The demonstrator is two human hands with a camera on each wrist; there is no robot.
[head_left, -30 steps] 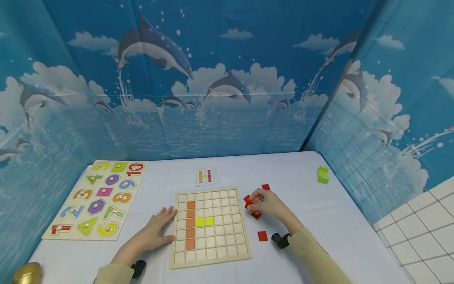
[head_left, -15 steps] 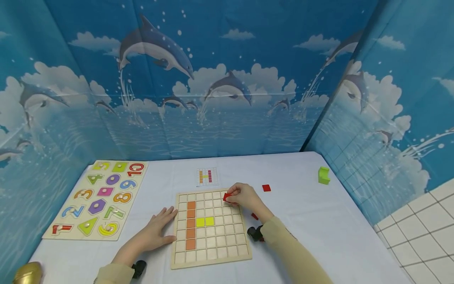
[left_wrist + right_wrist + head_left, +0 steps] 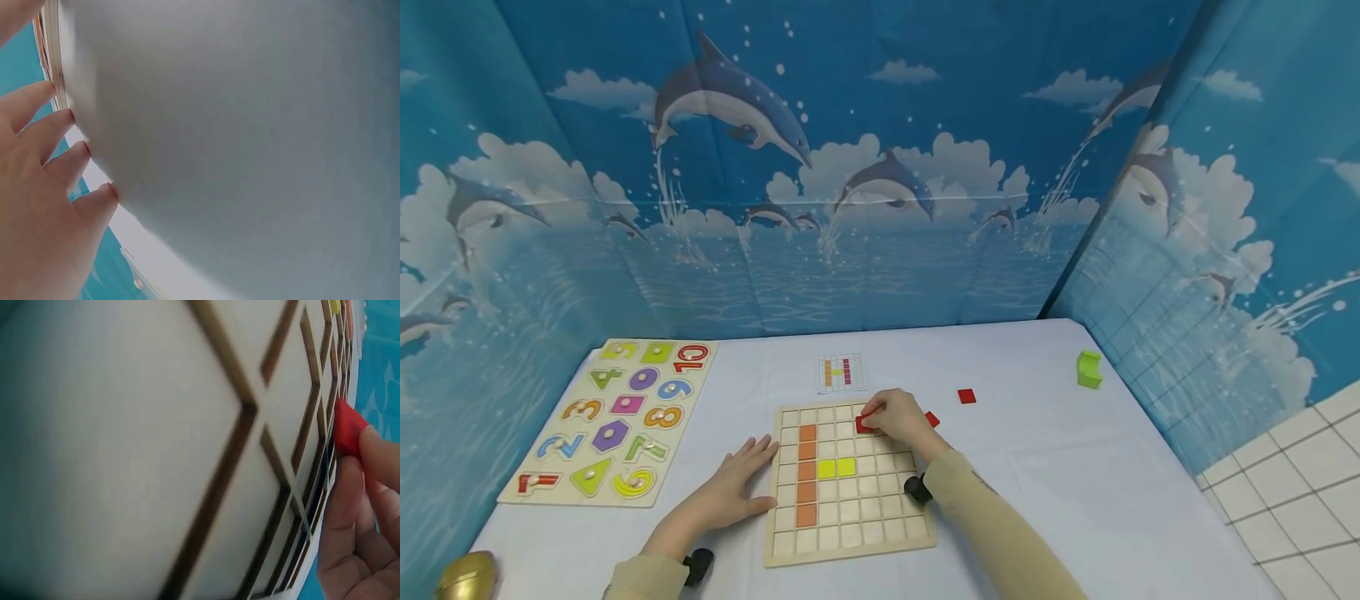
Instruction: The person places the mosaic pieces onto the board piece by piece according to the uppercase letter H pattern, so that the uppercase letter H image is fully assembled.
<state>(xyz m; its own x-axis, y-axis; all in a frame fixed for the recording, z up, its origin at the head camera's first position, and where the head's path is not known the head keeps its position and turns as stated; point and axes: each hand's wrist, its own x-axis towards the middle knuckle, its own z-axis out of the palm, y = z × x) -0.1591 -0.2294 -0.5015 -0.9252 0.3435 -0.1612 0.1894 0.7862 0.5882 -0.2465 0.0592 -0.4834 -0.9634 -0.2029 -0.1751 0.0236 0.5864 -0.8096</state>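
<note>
- red square tile [image 3: 863, 425], held over an upper row of the pale wooden grid board [image 3: 850, 552]; whether it touches cannot be told
- right hand [image 3: 895, 415]: its grip pinches that tile between thumb and fingers
- left hand [image 3: 733, 487]: its grip is spread, lying flat at the board's left edge
- on the board, a column of five orange square tiles [image 3: 807, 472], with two yellow square tiles [image 3: 837, 467] side by side to its right
- right of the board, two loose red tiles [image 3: 967, 396] on the white-clothed tabletop [image 3: 1037, 500]
- beyond the board, a small printed grid card [image 3: 841, 372]
</note>
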